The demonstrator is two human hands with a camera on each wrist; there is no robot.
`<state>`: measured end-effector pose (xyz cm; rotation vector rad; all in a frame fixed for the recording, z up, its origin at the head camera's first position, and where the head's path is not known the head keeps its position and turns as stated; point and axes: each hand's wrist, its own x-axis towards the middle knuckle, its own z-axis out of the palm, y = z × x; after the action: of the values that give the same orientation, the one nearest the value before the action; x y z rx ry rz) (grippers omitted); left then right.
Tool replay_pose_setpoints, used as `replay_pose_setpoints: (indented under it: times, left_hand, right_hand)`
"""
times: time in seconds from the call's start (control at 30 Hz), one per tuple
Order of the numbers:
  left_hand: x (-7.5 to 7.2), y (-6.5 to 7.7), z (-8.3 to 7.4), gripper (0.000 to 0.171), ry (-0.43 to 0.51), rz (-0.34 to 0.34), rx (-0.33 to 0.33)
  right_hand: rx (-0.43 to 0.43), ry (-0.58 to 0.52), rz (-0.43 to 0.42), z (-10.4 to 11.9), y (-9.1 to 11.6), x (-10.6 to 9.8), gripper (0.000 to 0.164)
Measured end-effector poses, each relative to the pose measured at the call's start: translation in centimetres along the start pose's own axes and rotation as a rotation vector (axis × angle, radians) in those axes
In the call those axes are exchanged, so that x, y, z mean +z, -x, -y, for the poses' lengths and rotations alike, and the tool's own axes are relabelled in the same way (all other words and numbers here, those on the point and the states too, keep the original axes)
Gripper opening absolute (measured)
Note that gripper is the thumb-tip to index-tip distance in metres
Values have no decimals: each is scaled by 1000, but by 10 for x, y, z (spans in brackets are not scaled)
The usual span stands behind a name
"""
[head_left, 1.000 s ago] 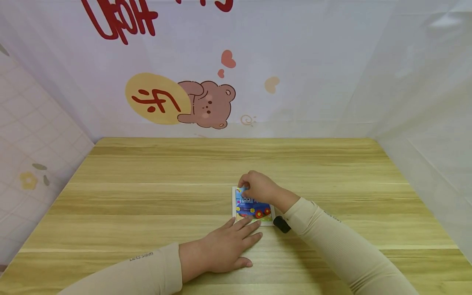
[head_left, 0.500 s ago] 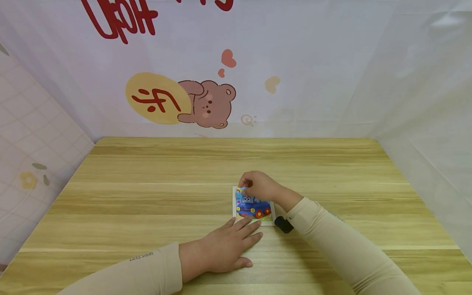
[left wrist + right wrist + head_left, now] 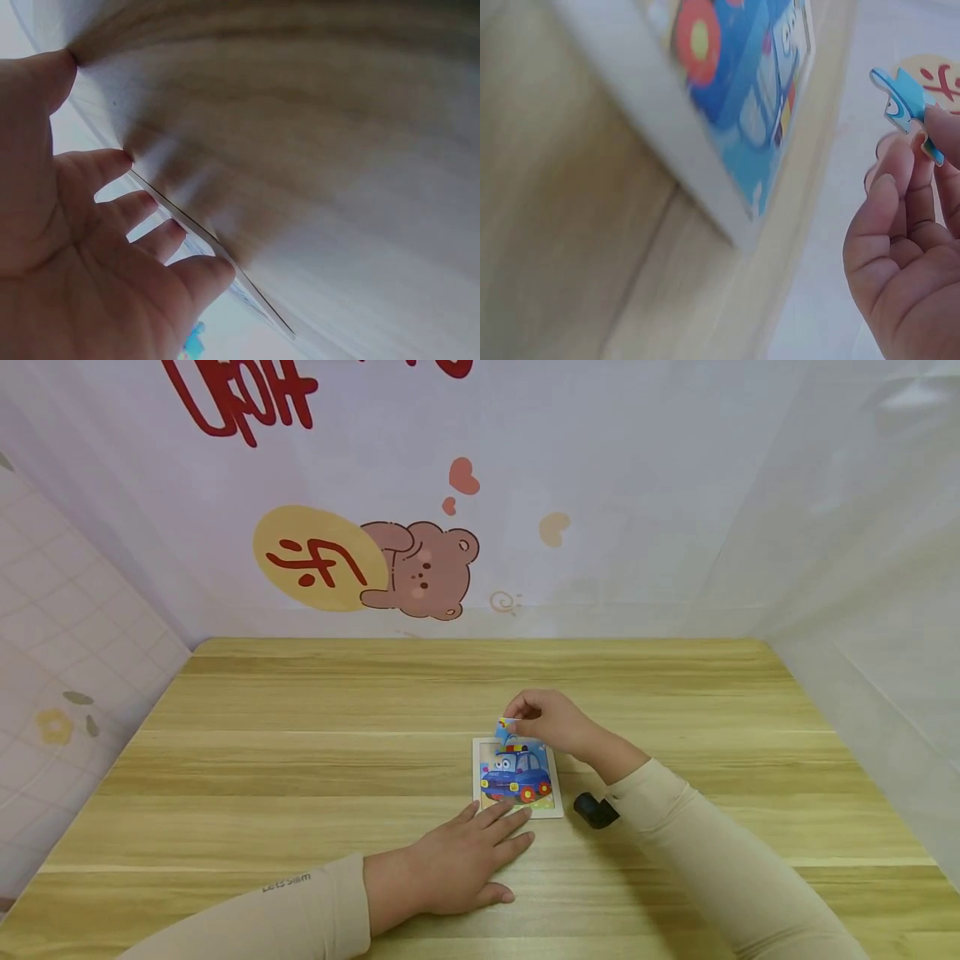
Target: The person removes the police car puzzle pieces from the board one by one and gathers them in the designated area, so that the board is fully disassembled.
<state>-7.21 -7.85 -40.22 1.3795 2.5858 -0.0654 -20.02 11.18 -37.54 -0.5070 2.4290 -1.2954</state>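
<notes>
A small jigsaw puzzle of a blue cartoon police car point(image 3: 517, 777) lies in a white tray point(image 3: 558, 797) on the table. My left hand point(image 3: 468, 864) rests flat, fingers spread, with its fingertips on the tray's near edge; the left wrist view shows the fingers along that edge point(image 3: 196, 230). Between thumb and fingertips, my right hand point(image 3: 561, 724) pinches a light-blue jigsaw piece point(image 3: 907, 97), raised over the tray's far edge. A bare patch shows in the picture's upper left corner, just below the piece.
The wood-grain table point(image 3: 300, 718) stretches out on all sides of the tray. A black device point(image 3: 596, 811) hangs under the right wrist. White cloth printed with a bear point(image 3: 431, 572) hangs behind the table's far edge, with more cloth at both sides.
The right hand has lifted the jigsaw piece out of the picture's upper left corner and moved it up and slightly right. The left hand has stayed in place.
</notes>
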Motion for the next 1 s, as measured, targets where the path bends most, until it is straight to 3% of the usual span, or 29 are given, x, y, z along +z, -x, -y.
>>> replay_pose_setpoints:
  times: [0.53,1.0]
  left_hand:
    - [0,0,-2,63,-28,-18,-7]
    - [3,-1,-2,62,-59,-49,3]
  right_hand:
    - [107,-27,-21,-29,23,-40,18]
    - [143,3,37,-48,35,-59,21]
